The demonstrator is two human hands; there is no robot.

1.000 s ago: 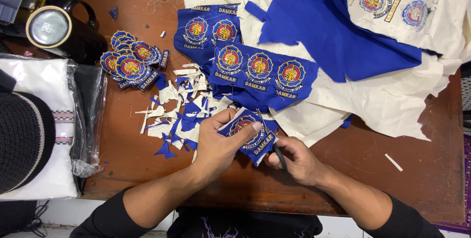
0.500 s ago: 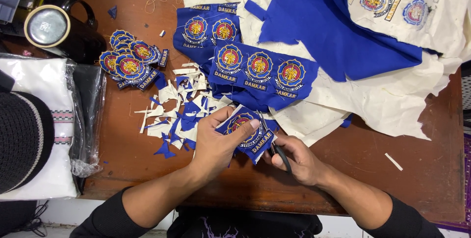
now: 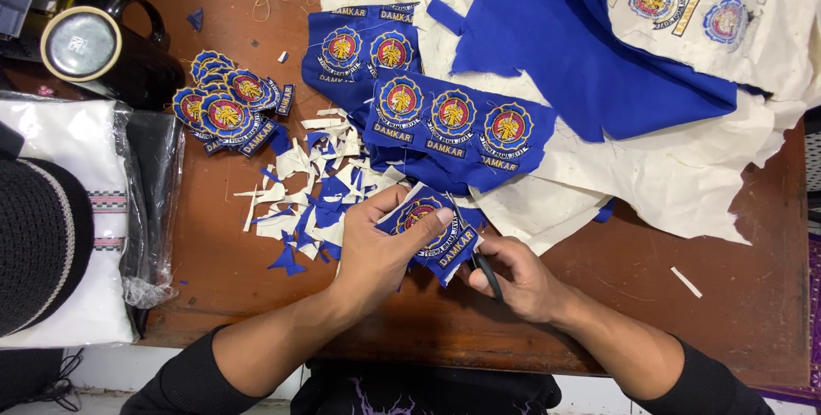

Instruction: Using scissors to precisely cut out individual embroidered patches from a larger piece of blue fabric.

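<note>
Left hand [image 3: 376, 248] fingers pinching blue embroidered patch [image 3: 425, 220], right hand [image 3: 517, 274] closed around scissors [image 3: 479, 254]

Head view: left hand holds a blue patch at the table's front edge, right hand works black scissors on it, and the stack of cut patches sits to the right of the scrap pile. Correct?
One thing is off. In the head view the stack of cut patches lies to the left of the scrap pile, near the black mug. The rest stands: the left hand holds the blue patch and the right hand works the black scissors.
</note>
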